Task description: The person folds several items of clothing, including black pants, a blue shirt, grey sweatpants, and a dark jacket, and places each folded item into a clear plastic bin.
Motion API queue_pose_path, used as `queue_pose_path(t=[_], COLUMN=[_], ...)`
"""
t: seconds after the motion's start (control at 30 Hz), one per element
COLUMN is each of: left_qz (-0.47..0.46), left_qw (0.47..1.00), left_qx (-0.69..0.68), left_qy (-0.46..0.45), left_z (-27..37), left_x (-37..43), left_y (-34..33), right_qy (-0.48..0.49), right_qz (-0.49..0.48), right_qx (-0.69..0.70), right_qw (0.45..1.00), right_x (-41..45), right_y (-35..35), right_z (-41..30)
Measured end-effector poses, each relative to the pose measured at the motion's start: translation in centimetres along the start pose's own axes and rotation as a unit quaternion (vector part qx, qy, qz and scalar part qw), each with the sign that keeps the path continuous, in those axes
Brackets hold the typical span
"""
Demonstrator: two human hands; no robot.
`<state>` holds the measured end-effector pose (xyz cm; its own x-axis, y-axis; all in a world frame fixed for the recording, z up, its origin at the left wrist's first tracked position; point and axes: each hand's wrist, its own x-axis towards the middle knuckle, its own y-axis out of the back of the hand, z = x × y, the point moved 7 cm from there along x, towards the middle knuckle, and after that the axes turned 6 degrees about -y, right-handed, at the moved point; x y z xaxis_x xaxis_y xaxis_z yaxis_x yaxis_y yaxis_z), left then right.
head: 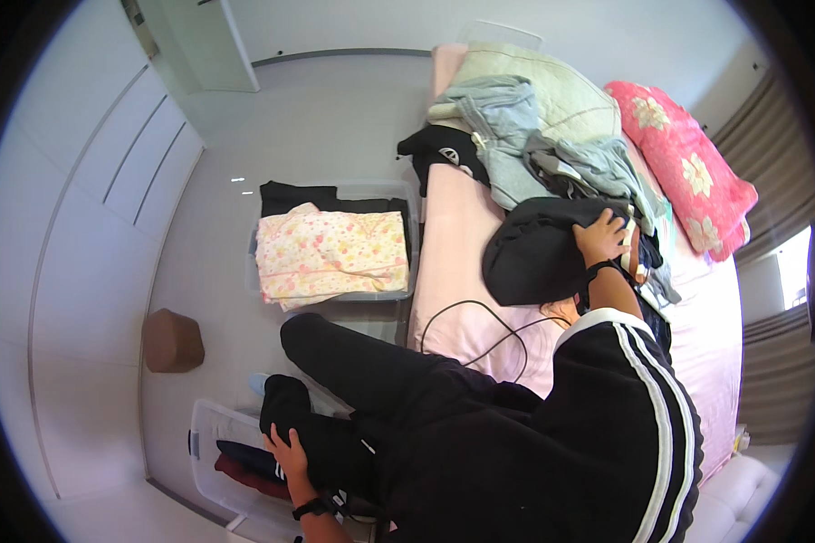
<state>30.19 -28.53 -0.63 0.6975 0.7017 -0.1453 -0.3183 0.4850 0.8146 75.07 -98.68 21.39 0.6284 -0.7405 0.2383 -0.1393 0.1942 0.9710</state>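
My right hand (601,237) lies with spread fingers on the edge of a bundled black garment (536,251) on the bed, beside a mixed pile of clothes. Low on the left, my left hand (288,453) rests on my black-trousered knee, its fingers apart, just above a clear plastic bin (207,468). Dark blue (244,456) and maroon clothes (251,477) lie in that bin. Another clear bin (414,237) holds a folded cream garment with a pink and yellow print (333,251), on top of black cloth (299,197).
The pink-sheeted bed (448,231) carries grey-green clothes (506,129), a pale green quilt (557,88), a rolled pink floral blanket (686,163) and a black cable (472,303). A brown stool (173,341) stands near the white cabinets (95,285). A door (224,47) is at the top left.
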Motion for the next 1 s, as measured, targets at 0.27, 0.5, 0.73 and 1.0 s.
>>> queue_pose_path(t=[0.27, 0.5, 0.73, 1.0], left_qz=[-0.024, -0.053, -0.088, -0.367], left_qw=[1.000, 0.999, 0.995, 0.672], left_qx=[0.000, 0.004, 0.007, -0.643], left_qy=[-0.017, -0.007, -0.055, 0.018], left_z=[1.3, 0.2, 4.1, 28.7], left_x=[1.1, 1.0, 3.1, -3.4], left_y=[-0.6, -0.3, 1.3, 0.6], right_qy=[-0.119, -0.092, 0.129, 0.605], right_qz=[-0.091, -0.022, -0.018, -0.360], right_qx=[0.348, 0.371, 0.475, 0.382], right_qw=[0.926, 0.924, 0.870, 0.599], right_x=[7.3, 2.6, -5.2, -34.9], right_y=[-8.5, -0.9, 7.9, 13.8], right_z=[12.1, 6.1, -2.5, -7.7])
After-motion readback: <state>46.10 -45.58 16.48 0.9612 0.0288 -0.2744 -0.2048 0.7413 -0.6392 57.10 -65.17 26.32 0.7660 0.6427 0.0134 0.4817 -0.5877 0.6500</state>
